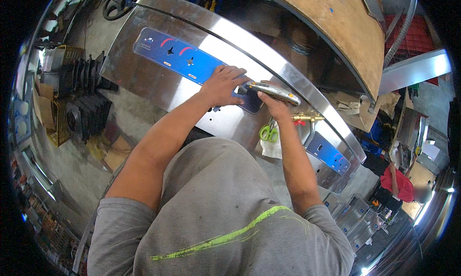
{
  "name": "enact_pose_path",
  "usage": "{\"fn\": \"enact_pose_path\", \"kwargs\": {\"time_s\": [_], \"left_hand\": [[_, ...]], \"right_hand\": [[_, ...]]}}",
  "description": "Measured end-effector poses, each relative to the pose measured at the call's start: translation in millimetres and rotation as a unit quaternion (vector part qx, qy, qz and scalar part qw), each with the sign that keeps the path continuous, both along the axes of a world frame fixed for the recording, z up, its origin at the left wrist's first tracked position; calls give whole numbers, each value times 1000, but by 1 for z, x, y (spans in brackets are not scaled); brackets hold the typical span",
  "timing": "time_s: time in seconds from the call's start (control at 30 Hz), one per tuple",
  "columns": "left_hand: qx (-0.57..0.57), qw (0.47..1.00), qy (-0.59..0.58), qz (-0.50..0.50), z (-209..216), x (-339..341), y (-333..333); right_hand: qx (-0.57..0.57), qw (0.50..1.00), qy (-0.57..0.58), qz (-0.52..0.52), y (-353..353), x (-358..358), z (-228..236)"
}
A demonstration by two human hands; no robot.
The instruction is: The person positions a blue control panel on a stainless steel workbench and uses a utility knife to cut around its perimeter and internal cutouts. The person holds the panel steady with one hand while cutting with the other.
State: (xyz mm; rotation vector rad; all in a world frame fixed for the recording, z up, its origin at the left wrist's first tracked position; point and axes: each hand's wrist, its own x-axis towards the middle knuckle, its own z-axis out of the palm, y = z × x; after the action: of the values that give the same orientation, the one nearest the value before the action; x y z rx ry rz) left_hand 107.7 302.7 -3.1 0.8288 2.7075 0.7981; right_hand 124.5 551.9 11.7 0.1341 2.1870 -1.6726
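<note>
My left hand (223,86) lies with its fingers spread on a long blue label (175,57), which is stuck to a curved stainless steel panel (168,96). My right hand (274,104) is closed round a utility knife (281,93) with a metallic grey body and orange-yellow parts. The knife's front end points at the fingertips of my left hand, over the label's right part; its blade is too small to make out. Green-handled scissors (269,133) sit just below my right wrist, beside a brass valve fitting (307,117) with a red lever.
A second blue label (329,153) is on the panel's right end. Behind the panel rises a large wooden board (336,31). Black grate-like parts (86,113) and a yellow crate (60,127) stand at left. A person in red (398,183) is at the far right.
</note>
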Motion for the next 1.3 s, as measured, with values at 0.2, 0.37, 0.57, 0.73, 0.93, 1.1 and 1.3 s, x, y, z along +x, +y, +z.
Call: {"fn": "enact_pose_path", "kwargs": {"time_s": [0.2,0.37,0.57,0.73,0.93,1.1,1.3], "left_hand": [[13,999,36,-7,-8,2,-2],[66,993,86,42,-18,10,8],[102,985,80,116,-17,7,23],[113,986,56,109,-19,3,21],[118,984,89,102,-22,3,19],[116,985,65,108,-22,4,17],[126,991,9,39,-17,-10,2]], "right_hand": [[75,996,44,-2,3,9,26],[-114,993,-25,-8,13,42,56],[-234,972,-9,22,4,74,106],[-247,968,41,4,2,84,140],[-153,975,128,-100,11,55,115],[-187,980,59,-45,25,-7,77],[-229,965,42,125,22,-64,24]]}}
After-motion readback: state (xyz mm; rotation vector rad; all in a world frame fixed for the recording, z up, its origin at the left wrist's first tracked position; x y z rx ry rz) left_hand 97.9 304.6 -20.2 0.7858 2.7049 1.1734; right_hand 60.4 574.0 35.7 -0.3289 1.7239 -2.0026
